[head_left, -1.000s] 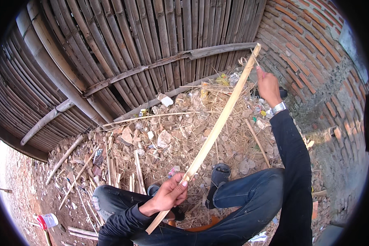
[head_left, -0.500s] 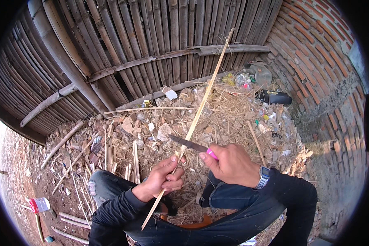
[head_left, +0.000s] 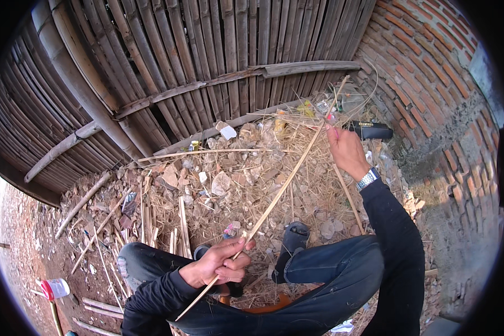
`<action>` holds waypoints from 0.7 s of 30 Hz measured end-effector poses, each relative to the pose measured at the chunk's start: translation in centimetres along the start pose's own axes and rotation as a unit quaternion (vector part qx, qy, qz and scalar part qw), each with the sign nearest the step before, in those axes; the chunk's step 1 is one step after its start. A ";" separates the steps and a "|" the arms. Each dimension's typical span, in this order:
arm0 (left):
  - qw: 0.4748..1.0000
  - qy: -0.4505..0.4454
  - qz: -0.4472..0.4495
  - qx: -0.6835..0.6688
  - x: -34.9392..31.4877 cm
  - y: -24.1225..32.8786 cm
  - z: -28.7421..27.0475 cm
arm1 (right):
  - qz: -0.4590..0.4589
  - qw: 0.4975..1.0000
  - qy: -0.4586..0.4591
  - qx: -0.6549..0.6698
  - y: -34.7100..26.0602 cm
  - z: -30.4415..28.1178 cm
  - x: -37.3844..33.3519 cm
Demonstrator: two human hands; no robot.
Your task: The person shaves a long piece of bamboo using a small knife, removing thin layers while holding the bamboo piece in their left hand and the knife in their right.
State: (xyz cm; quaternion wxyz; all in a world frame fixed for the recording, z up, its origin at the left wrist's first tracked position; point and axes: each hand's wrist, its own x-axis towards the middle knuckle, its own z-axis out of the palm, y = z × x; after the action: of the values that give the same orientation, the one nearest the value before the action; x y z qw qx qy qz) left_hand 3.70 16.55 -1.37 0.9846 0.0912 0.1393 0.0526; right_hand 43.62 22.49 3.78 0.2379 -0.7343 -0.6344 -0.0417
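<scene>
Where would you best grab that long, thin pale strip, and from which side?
Probably low on the pale strip, from the left, where the left hand grips it. The strip is long, narrow and slanted up to the right, and the right hand is at its upper part, leaving the left side freer.

Smooth wooden strip (head_left: pixel 285 183), glossy metal watchband (head_left: pixel 368 178) — rough brick wall (head_left: pixel 417 84)

Free air over rubble (head_left: pixel 220 184) — strip (head_left: pixel 287 180) crosses — brick wall (head_left: pixel 425 95) right.
</scene>
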 end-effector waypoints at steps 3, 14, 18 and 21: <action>1.000 -0.005 0.002 -0.013 0.1 0.0 -1.0 | -0.014 0.992 -0.123 0.027 -4.4 -0.3 -2.5; 0.992 0.072 -0.021 0.098 -8.1 -1.5 0.4 | 0.083 0.991 0.063 -0.087 7.2 -1.3 4.5; 0.984 0.097 -0.038 0.145 -14.9 -5.0 0.1 | 0.251 0.942 0.183 -0.127 21.9 -6.1 6.2; 0.967 0.169 0.074 0.176 -16.3 -6.6 -1.6 | 0.207 0.962 0.169 -0.051 17.7 -4.4 5.7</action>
State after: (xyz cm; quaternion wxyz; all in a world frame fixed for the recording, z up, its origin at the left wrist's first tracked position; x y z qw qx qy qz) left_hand -11.77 8.26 0.18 0.9086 0.2629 0.3037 0.1143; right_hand 62.65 24.45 4.51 0.3079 -0.8429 -0.4159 -0.1473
